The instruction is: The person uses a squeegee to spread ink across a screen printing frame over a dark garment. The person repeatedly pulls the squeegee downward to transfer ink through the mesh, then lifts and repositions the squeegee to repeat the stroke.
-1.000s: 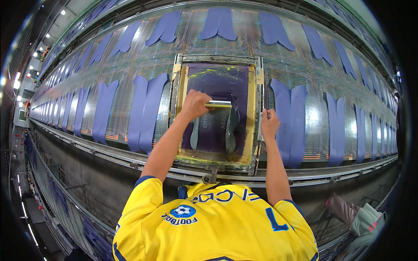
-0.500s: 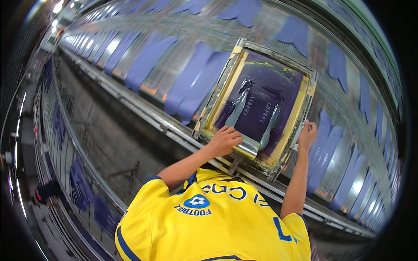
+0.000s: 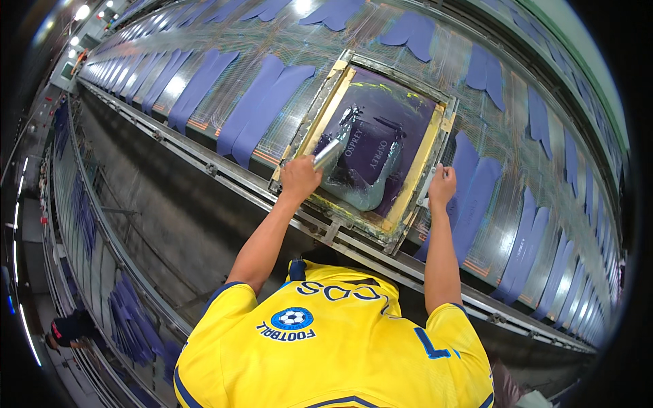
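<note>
A rectangular printing screen (image 3: 417, 170) with a taped yellow border lies at a slant on the long table in front of me. Its mesh is dark purple with pale lettering, and a glossy pool of greyish ink (image 3: 360, 197) spreads over the near half. My left hand (image 3: 300, 178) is closed around a squeegee (image 3: 329, 155), a metal bar tilted above the screen's near-left side. At the opposite side, my right hand (image 3: 442, 183) is closed at the frame's right edge, by a pale fitting; its fingertips are partly hidden.
Purple fabric pieces (image 3: 258, 112) lie in rows along the table on both sides of the screen; some to the right bear pale print. A metal rail (image 3: 231, 180) runs along the table's near edge. On the left, more purple pieces (image 3: 129, 319) hang by a rack, near another person (image 3: 71, 330).
The squeegee has gone from the screen's near edge to its near-left side, tilted up in my left hand. Ink streaks have become a pool. The whole view has shifted; my right hand stays by the frame.
</note>
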`<state>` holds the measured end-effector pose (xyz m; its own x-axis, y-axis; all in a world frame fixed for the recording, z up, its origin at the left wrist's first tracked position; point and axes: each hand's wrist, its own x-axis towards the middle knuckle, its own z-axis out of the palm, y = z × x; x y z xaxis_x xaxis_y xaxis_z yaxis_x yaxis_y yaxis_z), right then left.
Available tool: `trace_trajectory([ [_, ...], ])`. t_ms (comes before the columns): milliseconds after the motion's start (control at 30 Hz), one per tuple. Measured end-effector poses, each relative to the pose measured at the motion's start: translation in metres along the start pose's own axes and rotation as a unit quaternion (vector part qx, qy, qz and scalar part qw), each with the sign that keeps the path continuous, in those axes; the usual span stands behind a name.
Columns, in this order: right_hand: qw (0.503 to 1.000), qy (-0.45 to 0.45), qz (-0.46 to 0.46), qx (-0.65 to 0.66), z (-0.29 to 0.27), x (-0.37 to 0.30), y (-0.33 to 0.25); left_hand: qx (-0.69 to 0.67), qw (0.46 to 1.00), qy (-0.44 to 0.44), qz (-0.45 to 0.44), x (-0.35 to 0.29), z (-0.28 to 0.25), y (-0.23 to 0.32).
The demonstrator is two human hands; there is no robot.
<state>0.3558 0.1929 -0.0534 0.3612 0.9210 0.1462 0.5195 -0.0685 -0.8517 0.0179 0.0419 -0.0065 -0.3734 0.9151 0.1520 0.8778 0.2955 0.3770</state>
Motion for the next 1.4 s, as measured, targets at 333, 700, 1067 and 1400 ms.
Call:
trace_trajectory([
  [333, 0.999, 0.018, -0.002, -0.043, 0.001, 0.002, -0.013, -0.055, 0.994, -0.096, 0.006, -0.009, -0.008, 0.023],
  [700, 0.962, -0.104, -0.16, -0.195, 0.028, 0.021, -0.042, -0.107, 0.892, -0.155, 0.412, 0.168, 0.048, 0.027],
  [1067, 0.857, -0.311, -0.353, -0.211, 0.121, 0.028, -0.108, -0.138, 0.906, -0.114, 0.385, 0.206, 0.078, 0.042],
  [1400, 0.835, -0.364, -0.356, -0.208, 0.063, -0.083, -0.107, -0.114, 0.896, -0.147, 0.403, 0.094, 0.033, 0.009],
])
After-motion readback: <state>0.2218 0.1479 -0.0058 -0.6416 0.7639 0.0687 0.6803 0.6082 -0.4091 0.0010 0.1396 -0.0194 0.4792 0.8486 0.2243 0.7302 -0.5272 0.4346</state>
